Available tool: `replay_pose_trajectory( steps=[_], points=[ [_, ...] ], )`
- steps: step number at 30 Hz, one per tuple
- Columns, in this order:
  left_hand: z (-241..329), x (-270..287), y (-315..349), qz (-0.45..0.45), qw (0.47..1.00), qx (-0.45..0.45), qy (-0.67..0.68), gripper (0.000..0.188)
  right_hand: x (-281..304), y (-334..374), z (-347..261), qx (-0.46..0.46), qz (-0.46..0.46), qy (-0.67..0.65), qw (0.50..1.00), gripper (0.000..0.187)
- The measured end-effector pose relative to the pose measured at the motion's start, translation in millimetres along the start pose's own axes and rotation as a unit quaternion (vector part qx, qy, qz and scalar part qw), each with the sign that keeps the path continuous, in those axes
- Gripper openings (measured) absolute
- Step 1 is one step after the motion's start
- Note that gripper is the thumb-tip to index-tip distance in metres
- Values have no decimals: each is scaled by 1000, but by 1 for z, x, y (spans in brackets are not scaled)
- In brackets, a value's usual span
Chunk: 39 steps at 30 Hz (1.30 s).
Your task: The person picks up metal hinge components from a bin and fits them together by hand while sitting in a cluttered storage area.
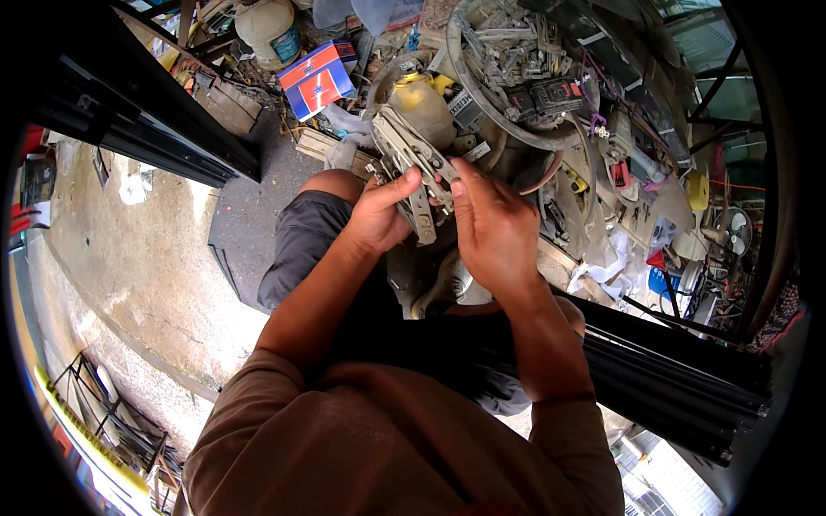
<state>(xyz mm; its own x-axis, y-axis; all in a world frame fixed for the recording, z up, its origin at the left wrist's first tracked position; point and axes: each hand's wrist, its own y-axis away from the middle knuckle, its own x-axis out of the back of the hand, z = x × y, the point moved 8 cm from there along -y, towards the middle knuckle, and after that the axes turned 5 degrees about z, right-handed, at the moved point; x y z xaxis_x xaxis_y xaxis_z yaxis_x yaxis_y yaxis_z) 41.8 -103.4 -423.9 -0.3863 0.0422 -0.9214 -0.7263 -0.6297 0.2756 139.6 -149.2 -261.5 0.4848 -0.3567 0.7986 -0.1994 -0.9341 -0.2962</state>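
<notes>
Several flat metal window hinges [401, 138], long, slotted and jointed, are bunched between my two hands above my knees. My left hand [381, 213] is closed round their near left side, its thumb pressed on the metal. My right hand [497, 225] pinches the right end of a long arm of the hinges between thumb and fingers. One drilled strip hangs down between the hands. Just beyond the hinges is a dusty yellowish rounded container [422, 103]. The fingers under the hinges are partly hidden.
A wide round basin [459, 47] with loose metal parts stands at the far right. An orange and blue box [317, 82] and a white bucket [267, 36] are at the far left. Dark metal profiles [155, 107] cross the left side; more profiles [662, 370] lie at right.
</notes>
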Motion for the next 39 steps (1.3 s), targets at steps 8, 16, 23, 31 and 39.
replay_pose_trajectory(
  steps=[8,16,23,31,39],
  points=[
    [1,8,-4,60,998,6,16,41,-16,11,0,-11,-46,37,998,35],
    [8,2,-1,54,998,-16,-28,35,-17,10,-3,-9,-47,3,999,38],
    [9,8,-1,34,998,-14,-60,34,-17,10,-7,7,-48,-2,999,40],
    [8,9,-3,54,997,-11,-54,31,-16,10,-6,2,-46,-8,999,40],
    [5,10,-5,56,996,-20,-71,30,-17,12,4,-20,-34,-5,999,38]
  ],
)
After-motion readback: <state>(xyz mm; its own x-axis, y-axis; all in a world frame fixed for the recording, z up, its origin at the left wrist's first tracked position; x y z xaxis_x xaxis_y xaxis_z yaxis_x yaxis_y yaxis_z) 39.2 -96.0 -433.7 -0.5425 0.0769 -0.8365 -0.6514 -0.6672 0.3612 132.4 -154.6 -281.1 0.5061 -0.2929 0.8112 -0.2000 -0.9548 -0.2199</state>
